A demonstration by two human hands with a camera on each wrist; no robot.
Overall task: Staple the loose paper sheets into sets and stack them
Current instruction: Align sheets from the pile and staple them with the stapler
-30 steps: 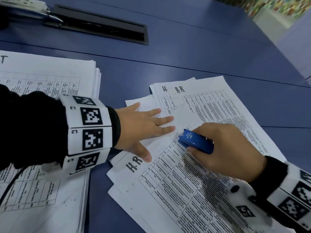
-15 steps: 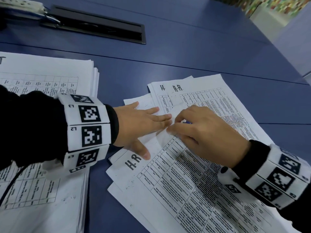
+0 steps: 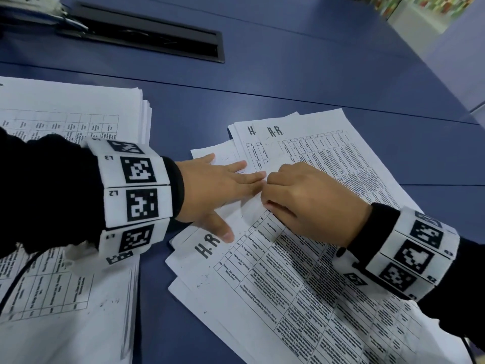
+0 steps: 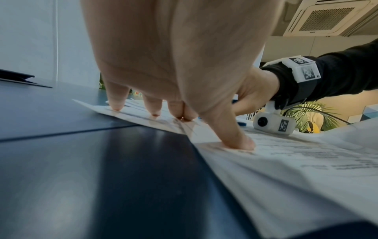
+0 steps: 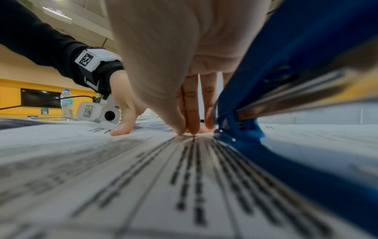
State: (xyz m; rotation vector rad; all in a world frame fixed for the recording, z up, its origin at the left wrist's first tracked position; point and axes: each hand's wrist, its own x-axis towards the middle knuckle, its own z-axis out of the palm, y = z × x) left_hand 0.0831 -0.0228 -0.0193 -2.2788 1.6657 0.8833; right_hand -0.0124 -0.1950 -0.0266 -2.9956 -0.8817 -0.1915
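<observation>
Loose printed sheets (image 3: 288, 271) headed "H.R" lie fanned out on the blue table (image 3: 315, 74). My left hand (image 3: 223, 185) lies flat on their upper left corner, fingers straight, fingertips (image 4: 116, 106) and thumb pressing the paper. My right hand (image 3: 309, 198) sits right against those fingertips and grips a blue stapler (image 5: 286, 72) under its palm. Its thumb and fingers (image 5: 192, 122) touch the top sheet. In the head view the right hand hides the stapler. A thick, squared stack of sheets (image 3: 65, 114) lies to the left, under my left forearm.
A black recessed cable hatch (image 3: 147, 35) is set in the table at the back left, with a white object (image 3: 31, 3) beside it. A water bottle (image 5: 66, 101) stands far off to the left. The table's edge runs along the upper right.
My right hand slid left with the stapler until it met the left fingertips. The stapler, plainly visible a second ago, is now covered by the hand. The left hand stayed pressed down.
</observation>
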